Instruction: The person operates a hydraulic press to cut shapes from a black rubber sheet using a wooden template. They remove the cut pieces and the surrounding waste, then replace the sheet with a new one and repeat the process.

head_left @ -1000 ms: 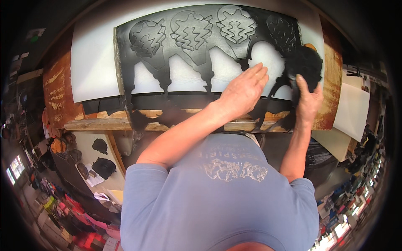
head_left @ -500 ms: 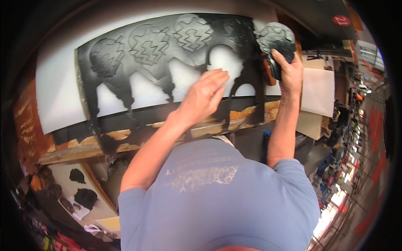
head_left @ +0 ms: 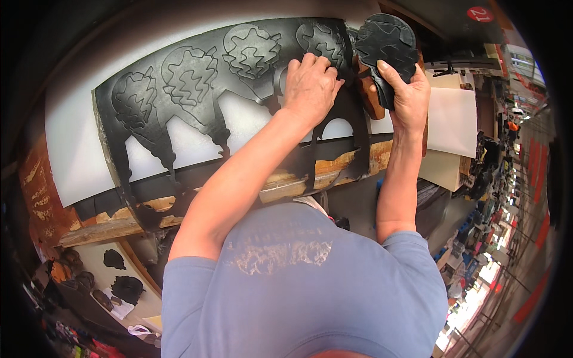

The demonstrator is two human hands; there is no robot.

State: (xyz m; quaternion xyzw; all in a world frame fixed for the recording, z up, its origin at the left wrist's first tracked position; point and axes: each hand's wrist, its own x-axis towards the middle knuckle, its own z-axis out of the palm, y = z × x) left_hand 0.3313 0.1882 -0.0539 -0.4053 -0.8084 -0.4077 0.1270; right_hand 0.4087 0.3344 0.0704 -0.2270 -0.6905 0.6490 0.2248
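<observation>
A black leather-like sheet [head_left: 200,122] lies on a white board, with rounded holes along its near side. Several rounded shapes with zigzag lines [head_left: 250,51] are cut into it and still sit in place. My left hand [head_left: 311,92] rests on the sheet with curled fingers, just below the rightmost zigzag shape [head_left: 322,42]; its fingertips are partly hidden, and I cannot make out what they grip. Beyond the sheet's right end, my right hand [head_left: 407,98] grips a stack of black cut pieces [head_left: 388,42] by its narrow end, thumb on top.
The white board [head_left: 68,143] sits on a worn wooden edge [head_left: 107,230]. Pale sheets [head_left: 452,128] stand at the right. On a lower surface at the left lie dark cut pieces [head_left: 127,289]. A red round sign [head_left: 480,14] is at the top right.
My left hand has moved up and right onto the sheet, its fingers now curled. The right hand has raised the stack slightly and turned its face. The view has shifted a little.
</observation>
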